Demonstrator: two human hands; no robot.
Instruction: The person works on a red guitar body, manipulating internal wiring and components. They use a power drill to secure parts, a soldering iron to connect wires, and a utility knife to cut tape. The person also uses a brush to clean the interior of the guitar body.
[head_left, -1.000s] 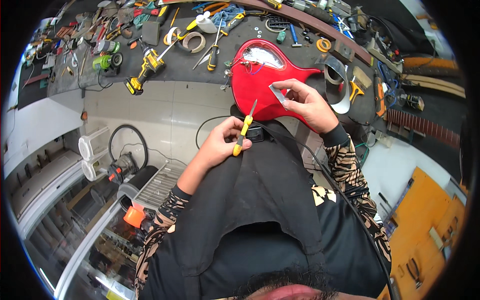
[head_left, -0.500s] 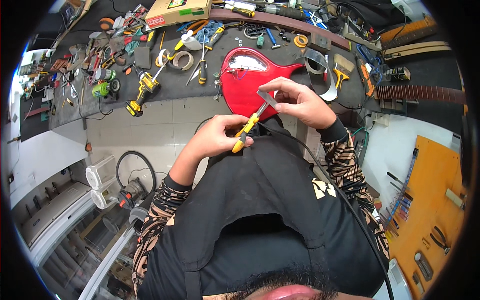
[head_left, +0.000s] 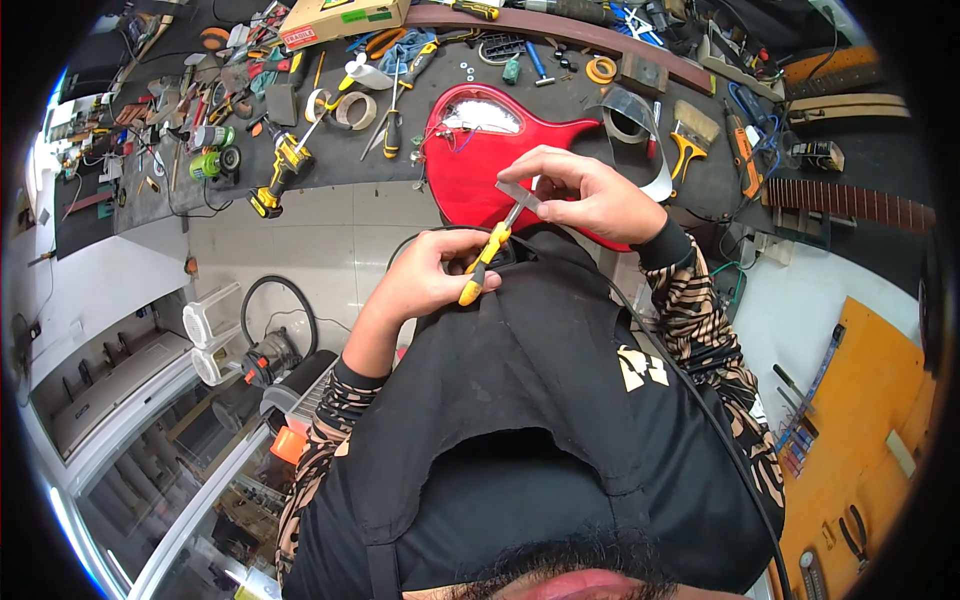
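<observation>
My left hand (head_left: 418, 282) is closed around the yellow and black handle of a screwdriver (head_left: 484, 268), held in front of my apron. Its metal shaft points up and to the right. Between thumb and fingertips, my right hand (head_left: 612, 204) pinches a small flat grey metal piece (head_left: 518, 195). That piece meets the far end of the shaft; whether the two are joined I cannot tell. Just beyond my hands, a red guitar body (head_left: 462, 182) lies on the workbench, with loose wires near its shiny oval opening.
A dark workbench (head_left: 345, 178) carries a yellow cordless drill (head_left: 283, 174), tape rolls (head_left: 356, 110), another screwdriver (head_left: 392, 135), a paintbrush (head_left: 690, 150) and a guitar neck (head_left: 850, 202). A black cable (head_left: 690, 392) runs down over my right side. A hose-fitted machine (head_left: 270, 358) stands on the floor at left.
The view has shifted slightly, so the bench and guitar body appear a little farther left. Both hands keep their grips, and the metal piece stays at the shaft's end.
</observation>
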